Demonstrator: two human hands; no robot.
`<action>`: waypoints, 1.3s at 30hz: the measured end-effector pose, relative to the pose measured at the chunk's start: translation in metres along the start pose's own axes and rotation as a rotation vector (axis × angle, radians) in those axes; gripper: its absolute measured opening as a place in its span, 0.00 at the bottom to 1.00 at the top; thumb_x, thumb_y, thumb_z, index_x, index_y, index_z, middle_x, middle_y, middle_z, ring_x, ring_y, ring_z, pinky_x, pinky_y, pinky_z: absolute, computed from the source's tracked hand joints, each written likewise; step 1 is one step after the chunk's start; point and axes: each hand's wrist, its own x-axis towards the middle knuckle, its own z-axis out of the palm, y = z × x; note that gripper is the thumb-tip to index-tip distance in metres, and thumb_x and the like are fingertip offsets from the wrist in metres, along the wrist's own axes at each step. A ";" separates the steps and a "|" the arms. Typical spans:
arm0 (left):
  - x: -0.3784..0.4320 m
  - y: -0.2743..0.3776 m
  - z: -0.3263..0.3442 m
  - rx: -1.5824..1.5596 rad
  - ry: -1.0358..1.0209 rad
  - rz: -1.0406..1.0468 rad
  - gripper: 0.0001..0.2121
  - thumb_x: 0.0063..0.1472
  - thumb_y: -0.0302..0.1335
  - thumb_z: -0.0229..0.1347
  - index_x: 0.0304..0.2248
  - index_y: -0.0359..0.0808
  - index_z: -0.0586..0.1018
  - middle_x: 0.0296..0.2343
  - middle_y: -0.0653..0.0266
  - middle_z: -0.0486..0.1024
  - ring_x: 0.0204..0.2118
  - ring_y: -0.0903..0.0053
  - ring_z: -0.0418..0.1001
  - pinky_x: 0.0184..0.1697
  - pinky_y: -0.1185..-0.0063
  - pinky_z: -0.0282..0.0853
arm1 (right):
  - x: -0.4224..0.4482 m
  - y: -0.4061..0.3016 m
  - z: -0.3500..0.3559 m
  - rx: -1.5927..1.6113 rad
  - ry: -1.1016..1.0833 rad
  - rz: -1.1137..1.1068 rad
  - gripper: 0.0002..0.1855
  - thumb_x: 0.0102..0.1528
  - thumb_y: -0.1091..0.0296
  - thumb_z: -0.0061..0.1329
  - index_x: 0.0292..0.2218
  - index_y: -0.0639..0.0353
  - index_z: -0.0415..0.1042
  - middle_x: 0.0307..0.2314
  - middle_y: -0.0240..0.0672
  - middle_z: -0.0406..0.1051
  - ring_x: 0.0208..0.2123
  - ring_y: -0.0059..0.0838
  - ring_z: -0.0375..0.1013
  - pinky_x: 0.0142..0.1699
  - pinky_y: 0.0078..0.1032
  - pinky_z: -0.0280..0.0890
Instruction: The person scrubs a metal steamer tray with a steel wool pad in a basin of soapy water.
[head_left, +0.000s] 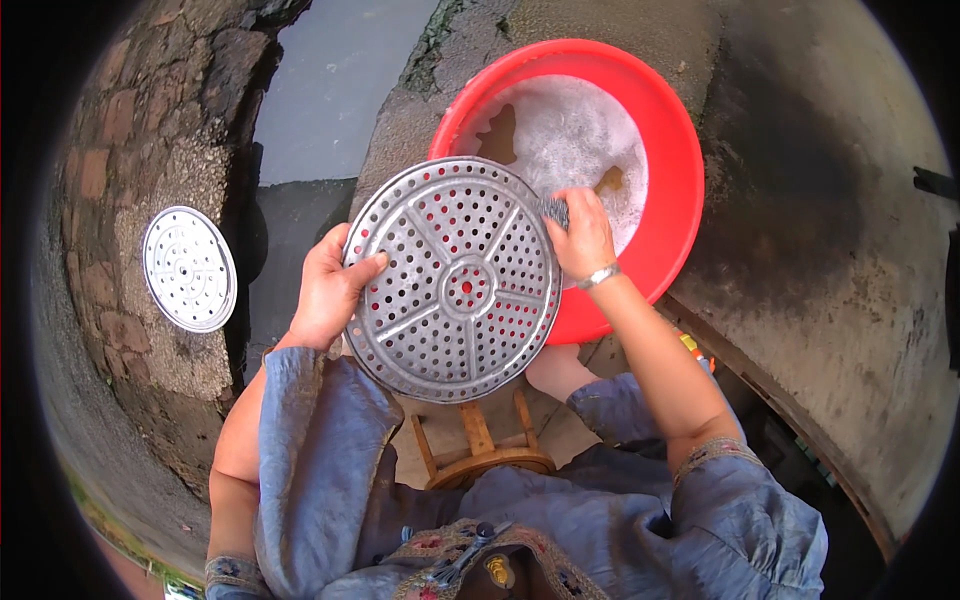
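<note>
A large round perforated metal steamer plate (457, 281) is held tilted over the near left rim of a red plastic basin (679, 187). My left hand (334, 289) grips its left edge, the thumb lying on the upper face. At the plate's upper right rim, my right hand (583, 232) is closed on a grey metal scouring pad (553, 211) that touches the edge. White suds (566, 124) cover most of the brownish water in the basin. A smaller, pale perforated steamer plate (189, 270) rests on the stone ledge at the left.
A wooden stool (491, 459) stands below the large plate, close to my body. Left of the basin runs a channel of dark water (322, 97), bordered by a rough stone ledge (195, 172). A stained concrete surface (817, 247) lies to the right.
</note>
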 end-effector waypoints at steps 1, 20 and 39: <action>0.001 0.002 0.001 0.009 -0.012 0.006 0.09 0.54 0.18 0.55 0.35 0.32 0.72 0.28 0.69 0.74 0.28 0.86 0.71 0.34 0.84 0.69 | -0.011 0.006 -0.009 -0.002 0.014 0.009 0.17 0.42 0.76 0.54 0.36 0.62 0.66 0.32 0.46 0.66 0.40 0.48 0.64 0.44 0.38 0.61; 0.173 -0.065 0.154 0.587 0.233 -0.253 0.17 0.54 0.23 0.49 0.44 0.25 0.69 0.41 0.45 0.72 0.42 0.62 0.73 0.39 0.71 0.70 | -0.114 -0.067 -0.287 0.380 0.167 0.289 0.22 0.36 0.78 0.57 0.37 0.66 0.70 0.34 0.40 0.68 0.35 0.31 0.70 0.43 0.23 0.64; 0.106 0.035 0.166 0.230 0.024 -0.151 0.06 0.57 0.26 0.52 0.35 0.37 0.74 0.25 0.66 0.74 0.22 0.75 0.71 0.23 0.73 0.69 | -0.110 -0.038 -0.299 0.384 0.489 0.020 0.17 0.41 0.71 0.58 0.34 0.62 0.69 0.30 0.41 0.69 0.32 0.39 0.71 0.37 0.28 0.66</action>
